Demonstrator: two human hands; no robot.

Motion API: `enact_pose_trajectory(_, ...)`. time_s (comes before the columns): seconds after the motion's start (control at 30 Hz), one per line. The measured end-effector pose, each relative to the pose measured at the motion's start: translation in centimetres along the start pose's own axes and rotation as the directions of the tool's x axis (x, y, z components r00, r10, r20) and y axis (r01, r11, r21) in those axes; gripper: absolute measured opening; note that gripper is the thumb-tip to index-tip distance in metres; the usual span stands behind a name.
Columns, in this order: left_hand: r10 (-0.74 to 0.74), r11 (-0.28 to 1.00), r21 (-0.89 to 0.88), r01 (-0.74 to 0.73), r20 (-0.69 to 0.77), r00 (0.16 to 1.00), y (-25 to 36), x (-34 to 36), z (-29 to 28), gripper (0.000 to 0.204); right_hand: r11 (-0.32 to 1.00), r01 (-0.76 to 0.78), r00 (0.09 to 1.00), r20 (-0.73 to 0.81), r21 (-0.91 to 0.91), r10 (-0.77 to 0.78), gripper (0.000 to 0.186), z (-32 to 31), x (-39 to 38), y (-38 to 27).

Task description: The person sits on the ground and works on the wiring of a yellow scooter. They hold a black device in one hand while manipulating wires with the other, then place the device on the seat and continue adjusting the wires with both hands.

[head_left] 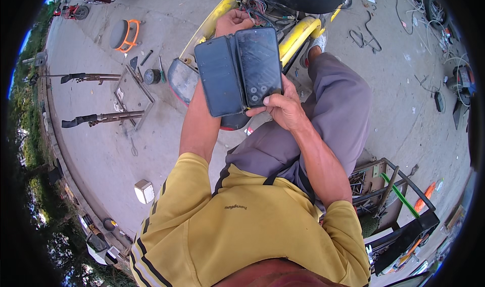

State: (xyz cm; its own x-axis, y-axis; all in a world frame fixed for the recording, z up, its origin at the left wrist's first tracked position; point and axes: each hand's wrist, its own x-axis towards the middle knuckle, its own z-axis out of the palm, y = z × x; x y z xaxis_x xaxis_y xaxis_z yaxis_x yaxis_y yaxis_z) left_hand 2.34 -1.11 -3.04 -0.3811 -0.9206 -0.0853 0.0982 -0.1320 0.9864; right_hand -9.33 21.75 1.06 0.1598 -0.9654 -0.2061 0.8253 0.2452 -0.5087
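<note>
My right hand [289,105] grips a smartphone [258,60] by its lower right corner, the thumb lying on the front edge. The phone sits in a dark flip case [217,77], folded open to the left, and its screen looks dark with a few pale round marks near the bottom. Beyond the phone, my left hand [234,21] is closed with its fingers curled beside bundled wires [255,5] of a yellow vehicle [302,34]. What those fingers hold, if anything, is hidden. The case covers part of my left forearm.
On the left stand an orange-legged stool [132,35] and a metal frame [136,97] with long handles. A dark round can [151,76] and hand tools lie near it. A metal cart [394,186] is at lower right; a black cable [368,37] lies at upper right.
</note>
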Motion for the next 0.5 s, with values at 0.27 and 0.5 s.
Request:
enact_pose_trajectory(0.27, -0.024, 0.998, 0.057, 0.024, 0.001, 1.0, 0.29, -0.27, 0.07, 0.02, 1.0, -0.007, 1.0, 0.007, 0.003, 0.007, 0.073, -0.14, -0.03, 0.05)
enact_pose_trajectory(0.5, -0.034, 0.999, 0.037, 0.034, -0.016, 0.999, 0.35, -0.17, -0.31, 0.022, 1.0, -0.004, 1.0, 0.011, 0.012, 0.004, 0.074, 0.05, 0.42, 0.21)
